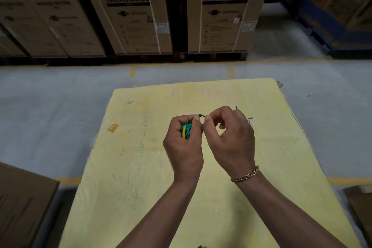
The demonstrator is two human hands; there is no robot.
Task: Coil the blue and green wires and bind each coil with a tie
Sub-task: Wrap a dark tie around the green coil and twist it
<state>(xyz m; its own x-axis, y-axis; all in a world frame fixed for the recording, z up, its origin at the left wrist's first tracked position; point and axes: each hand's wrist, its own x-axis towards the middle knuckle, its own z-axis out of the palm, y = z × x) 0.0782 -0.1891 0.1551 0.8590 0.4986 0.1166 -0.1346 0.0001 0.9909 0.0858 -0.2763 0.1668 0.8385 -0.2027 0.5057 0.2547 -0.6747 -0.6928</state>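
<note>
Coil (186, 130): green wire with a yellow stripe, wound up small, sitting inside the left hand, held up over the yellow top
Left hand (184, 141): fingers and thumb curled round the coil, gripping it tight
Tie (201, 116): thin and dark, sticking out between the 2 hands, right by the left thumb
Right hand (231, 137): thumb and first finger pinch the tie; the other fingers are curled in
Blue wire (249, 121): only a thin bit shows past the right hand, near the yellow top; the rest is hidden
Yellow top (141, 167): flat and pale yellow, with green scribbles and a brown patch of tape (112, 127) on its left side
Bracelet (245, 175): gold chain on the right wrist
Boxes (223, 12): tall and brown, in a row at the back on the grey floor (50, 96); 2 of them say LG WASHING MACHINE
Brown box (24, 207): at the low left, beside the yellow top
</note>
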